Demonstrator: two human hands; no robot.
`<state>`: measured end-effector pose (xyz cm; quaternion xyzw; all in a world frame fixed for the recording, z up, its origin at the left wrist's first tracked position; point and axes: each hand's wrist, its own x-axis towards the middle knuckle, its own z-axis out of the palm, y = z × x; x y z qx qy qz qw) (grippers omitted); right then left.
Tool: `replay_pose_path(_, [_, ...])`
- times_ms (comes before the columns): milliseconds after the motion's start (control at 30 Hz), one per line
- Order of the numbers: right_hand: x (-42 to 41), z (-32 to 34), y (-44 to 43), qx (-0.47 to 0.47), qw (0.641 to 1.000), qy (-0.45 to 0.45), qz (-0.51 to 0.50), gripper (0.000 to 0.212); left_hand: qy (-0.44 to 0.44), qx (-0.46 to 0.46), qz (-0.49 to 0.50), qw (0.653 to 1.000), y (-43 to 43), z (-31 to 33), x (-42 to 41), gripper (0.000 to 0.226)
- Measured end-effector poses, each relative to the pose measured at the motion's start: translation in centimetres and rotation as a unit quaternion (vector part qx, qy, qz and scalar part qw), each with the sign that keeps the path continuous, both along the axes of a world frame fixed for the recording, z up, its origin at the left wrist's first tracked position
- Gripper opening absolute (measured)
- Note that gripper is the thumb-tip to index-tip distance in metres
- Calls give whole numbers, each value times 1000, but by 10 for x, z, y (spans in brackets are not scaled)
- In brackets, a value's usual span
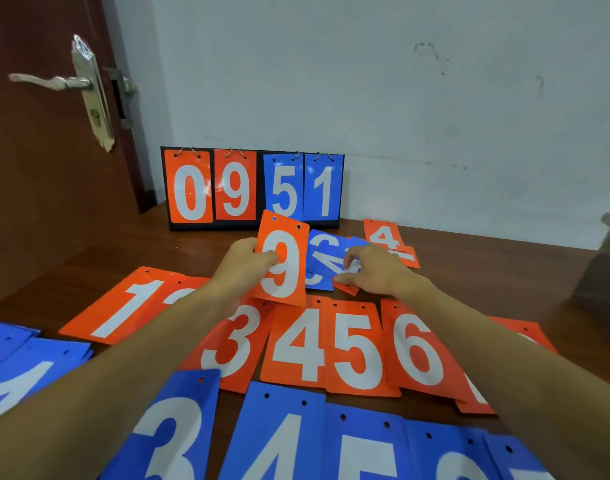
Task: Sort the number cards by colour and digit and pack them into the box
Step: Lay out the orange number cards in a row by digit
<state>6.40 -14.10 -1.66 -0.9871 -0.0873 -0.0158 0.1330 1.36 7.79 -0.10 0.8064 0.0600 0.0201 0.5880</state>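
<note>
Orange card with a white 9 (283, 265) sits lifted off the wooden surface (123, 251), pinched at its left edge by the left hand (241, 268), thumb on the face. Just beside it, the right hand (376, 271) rests with bent fingers on a loose pile of blue cards (326, 251); I cannot tell whether it grips one. Nearer the person, a row of orange cards (355, 351) lies flat and overlapping, reading 1, 3, 4, 5, 6. Nearest of all lies a row of blue cards (279, 441). A scoreboard stand (251, 188) against the wall reads 0951.
</note>
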Motion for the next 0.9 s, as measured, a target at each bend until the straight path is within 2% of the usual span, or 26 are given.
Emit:
replay_pose_path(100, [4,-4,-4,19,999,14,-23,35,-2,4,-2,1000,-7,1,1,36])
replay_pose_path(167, [7,-4,-3,10,999,11,-45,50,-3,5,0,1000,-10,1,2,36])
replay_pose_path(300, [17,4,-2,11,995,65,-69,79,-1,17,6,1000,-13,-1,2,38])
replay_pose_path(533, [21,10,-4,63,984,148,-73,82,-3,34,14,999,-18,-5,5,39])
replay_pose_path(633, [19,6,-7,175,973,108,-102,75,-4,27,17,999,-21,-5,6,38])
replay_pose_path(700, [14,6,-8,271,951,79,-124,74,-4,23,22,999,-24,-3,6,38])
replay_pose_path(800, [6,6,-11,357,922,25,-147,71,-3,6,33,999,-28,1,2,40])
replay_pose_path(900, [-11,12,-12,460,875,-3,-152,66,-4,-29,62,998,-29,8,-7,41])
